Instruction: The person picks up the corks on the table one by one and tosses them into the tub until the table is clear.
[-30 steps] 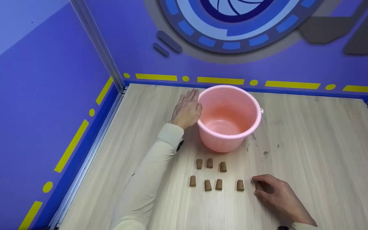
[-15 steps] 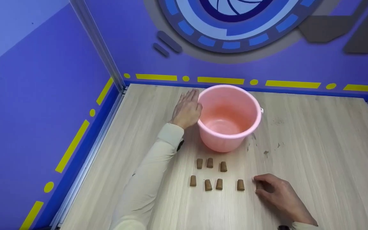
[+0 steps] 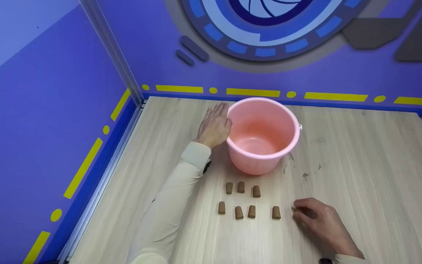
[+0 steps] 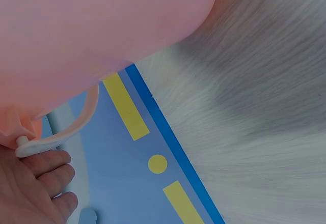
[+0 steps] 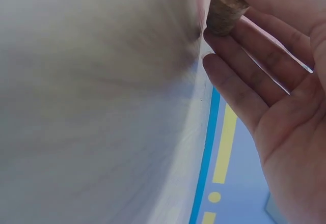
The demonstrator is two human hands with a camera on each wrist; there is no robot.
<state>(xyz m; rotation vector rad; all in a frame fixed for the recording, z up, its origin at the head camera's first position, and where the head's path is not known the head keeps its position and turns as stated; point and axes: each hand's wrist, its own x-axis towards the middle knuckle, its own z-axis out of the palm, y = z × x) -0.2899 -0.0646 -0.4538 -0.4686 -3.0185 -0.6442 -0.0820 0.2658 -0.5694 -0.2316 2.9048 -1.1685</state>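
Note:
A pink bucket (image 3: 254,165) stands upright toward the back of the table. My left hand (image 3: 214,126) rests on its left side at the rim, fingers fairly straight and pointing away. In the left wrist view, the bucket's white handle (image 4: 61,137) passes just above those fingers. My right hand (image 3: 322,220) is low over the table at the front right, pinching a cork (image 5: 226,10) between thumb and fingers. From the head view that cork is mostly hidden by the hand. Closest to its left lies another tapered brown cork (image 3: 276,212).
More corks lie in two loose rows before the bucket, the back row near a cork (image 3: 241,187) and the front row near another cork (image 3: 239,212). A blue printed wall (image 3: 159,55) closes off the back, and a side wall (image 3: 50,128) the left.
My right hand has shifted slightly, its fingertips drawing a little to the right and closer together around the cork. The left hand and the bucket stay where they were.

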